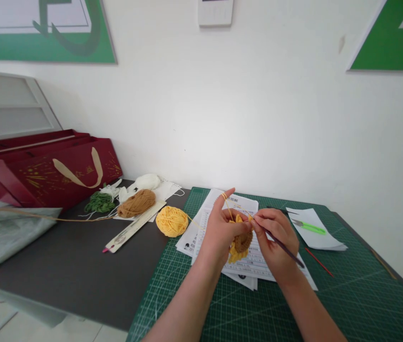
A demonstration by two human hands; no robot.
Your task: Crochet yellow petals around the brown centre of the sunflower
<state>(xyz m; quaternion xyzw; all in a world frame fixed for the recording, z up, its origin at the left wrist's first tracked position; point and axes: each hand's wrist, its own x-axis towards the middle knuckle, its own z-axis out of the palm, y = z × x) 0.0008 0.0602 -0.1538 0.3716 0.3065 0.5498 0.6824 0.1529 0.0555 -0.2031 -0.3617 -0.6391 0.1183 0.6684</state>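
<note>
Between thumb and fingers, my left hand [221, 228] pinches a crochet piece [243, 242] with a brown round centre and yellow petals along its edge. Yellow yarn loops around the raised left index finger. My right hand [276, 232] grips a dark crochet hook [285, 249], its tip up at the yellow edge of the piece. A strand runs toward the yellow yarn ball [172, 221] left of my hands. Beneath both hands lie printed sheets [205, 247] on a green cutting mat [173, 289].
Brown [137, 203], green [100, 202] and white yarn [147, 181] lie at the left beside a paper ruler [133, 228]. Behind them stands a dark red gift bag [62, 166]. At right are a green-handled cutter [311, 228] on white paper and a red stick [319, 261].
</note>
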